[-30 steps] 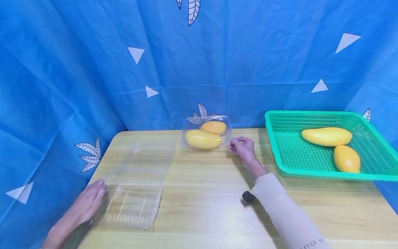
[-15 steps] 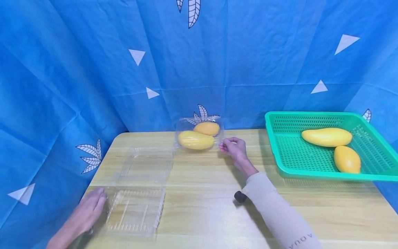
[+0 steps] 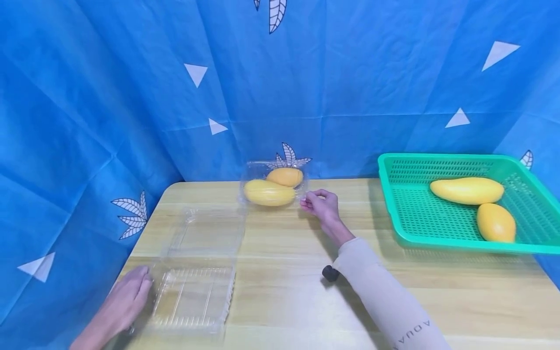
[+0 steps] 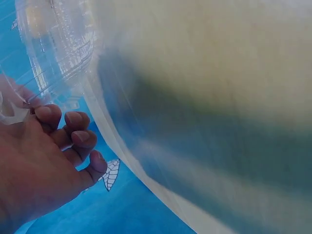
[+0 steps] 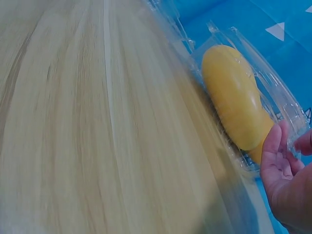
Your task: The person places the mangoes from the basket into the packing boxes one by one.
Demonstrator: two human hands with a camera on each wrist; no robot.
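In the head view, a lidded clear plastic fruit box (image 3: 302, 170) stands at the table's back edge. Through its wall show a long yellow mango (image 3: 269, 193) and a rounder orange-yellow mango (image 3: 285, 177). My right hand (image 3: 321, 206) pinches the box's right side between thumb and fingers, as the right wrist view also shows. A second clear plastic box (image 3: 192, 296) lies unfolded at the left, its lid (image 3: 214, 228) flat towards the back. My left hand (image 3: 127, 301) pinches its left edge; in the left wrist view the other fingers are loosely curled.
A green plastic basket (image 3: 393, 214) stands at the right with a long mango (image 3: 467, 190) and a rounder mango (image 3: 496, 222) inside. The wooden table (image 3: 280, 296) ends at a blue patterned curtain (image 3: 350, 73) behind and to the left. A black knob (image 3: 330, 273) sticks out by the right sleeve.
My right hand has slid the filled box to the left along the back edge. The left hand and the unfolded box have shifted slightly towards me. The basket's mangoes have stayed put.
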